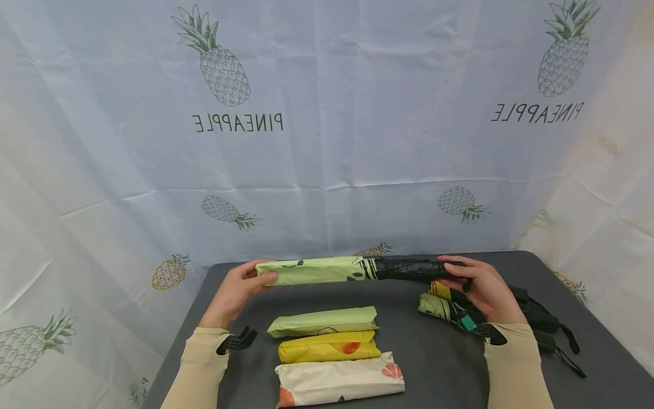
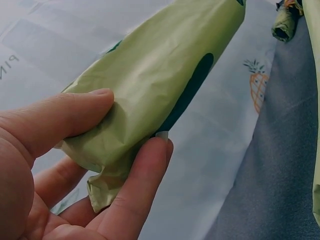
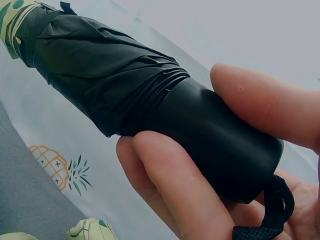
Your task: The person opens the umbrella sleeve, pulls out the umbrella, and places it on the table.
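Observation:
A black folding umbrella (image 1: 406,268) is held level above the table's far part, its front portion inside a light green fabric umbrella cover (image 1: 311,271). My left hand (image 1: 236,292) pinches the cover's far left end between thumb and fingers; the fabric there is flat and creased in the left wrist view. At the other end, my right hand (image 1: 485,289) grips the umbrella's smooth black handle (image 3: 215,135), and a wrist strap (image 3: 275,205) loops down by the palm. The cover's striped edge (image 1: 369,268) sits around the folded black canopy, about midway between my hands.
On the dark table (image 1: 398,341) lie a green cover (image 1: 327,322), a yellow cover (image 1: 327,347) and a white cover with pink flowers (image 1: 337,379), stacked in a row. Several folded black umbrellas (image 1: 541,318) lie at right, partly behind my right arm. A pineapple-print curtain (image 1: 327,153) hangs behind.

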`<control>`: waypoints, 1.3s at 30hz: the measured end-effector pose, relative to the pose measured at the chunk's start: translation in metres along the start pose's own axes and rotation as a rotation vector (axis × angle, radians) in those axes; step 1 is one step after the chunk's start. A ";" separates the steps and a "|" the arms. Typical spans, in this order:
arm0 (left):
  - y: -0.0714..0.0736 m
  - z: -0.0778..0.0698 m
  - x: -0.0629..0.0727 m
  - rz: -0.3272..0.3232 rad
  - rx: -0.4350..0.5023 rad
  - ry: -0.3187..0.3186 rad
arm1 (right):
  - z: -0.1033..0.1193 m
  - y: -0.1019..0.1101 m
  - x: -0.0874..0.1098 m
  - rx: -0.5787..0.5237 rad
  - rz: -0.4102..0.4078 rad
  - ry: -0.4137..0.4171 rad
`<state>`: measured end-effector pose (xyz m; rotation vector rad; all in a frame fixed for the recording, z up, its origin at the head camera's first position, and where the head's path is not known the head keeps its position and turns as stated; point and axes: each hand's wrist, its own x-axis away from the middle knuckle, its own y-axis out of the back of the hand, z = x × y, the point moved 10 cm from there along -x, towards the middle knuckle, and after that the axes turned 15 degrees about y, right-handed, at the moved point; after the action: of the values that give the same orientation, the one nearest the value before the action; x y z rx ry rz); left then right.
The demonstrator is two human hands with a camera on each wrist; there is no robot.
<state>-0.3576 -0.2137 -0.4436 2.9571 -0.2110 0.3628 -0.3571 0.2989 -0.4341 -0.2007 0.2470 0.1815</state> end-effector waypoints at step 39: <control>-0.027 0.039 -0.019 0.090 -0.315 0.148 | -0.011 0.054 0.074 -0.026 -0.176 -0.087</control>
<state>-0.3629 -0.1914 -0.4897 2.6050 -0.3492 0.5071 -0.2997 0.3598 -0.4730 -0.2383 0.1398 0.0188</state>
